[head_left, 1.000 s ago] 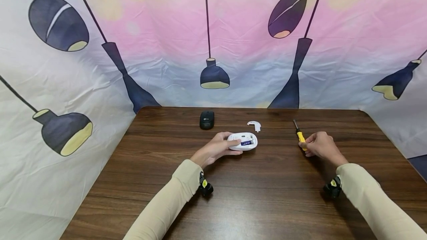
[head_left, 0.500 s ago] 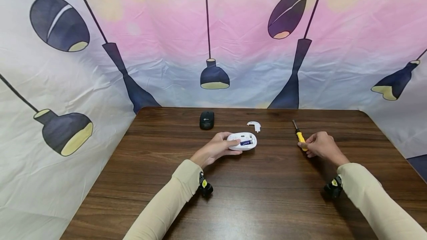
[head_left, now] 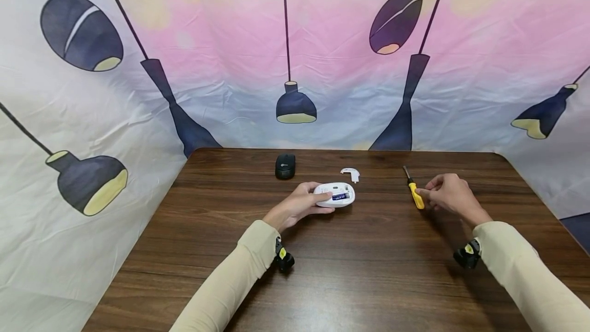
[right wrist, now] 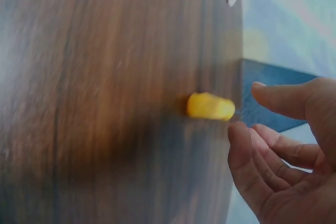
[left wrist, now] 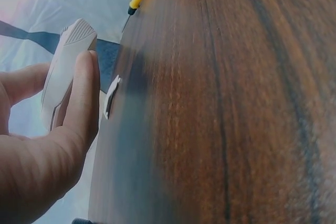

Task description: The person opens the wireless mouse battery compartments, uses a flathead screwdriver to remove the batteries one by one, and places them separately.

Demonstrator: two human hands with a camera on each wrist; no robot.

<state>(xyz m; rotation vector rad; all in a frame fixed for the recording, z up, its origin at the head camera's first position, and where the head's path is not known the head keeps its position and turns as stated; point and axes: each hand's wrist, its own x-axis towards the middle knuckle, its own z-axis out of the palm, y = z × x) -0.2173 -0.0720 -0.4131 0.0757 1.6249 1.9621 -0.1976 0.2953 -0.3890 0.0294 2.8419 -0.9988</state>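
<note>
My left hand holds a white computer mouse just above the table, underside up, thumb on top. A blue battery lies in its uncovered compartment. In the left wrist view the fingers pinch the mouse by its sides. A yellow-handled screwdriver lies on the table at the right, tip pointing away. Beside its handle is my right hand; the right wrist view shows thumb and fingers apart, nothing between them. The white battery cover rests beyond the white mouse.
A black mouse sits near the far edge of the brown wooden table, left of the battery cover. Behind the table hangs a cloth printed with lamps.
My right hand has let go of the screwdriver handle and drawn slightly right and up. The screwdriver stays on the table. My left hand and the white mouse are almost unmoved.
</note>
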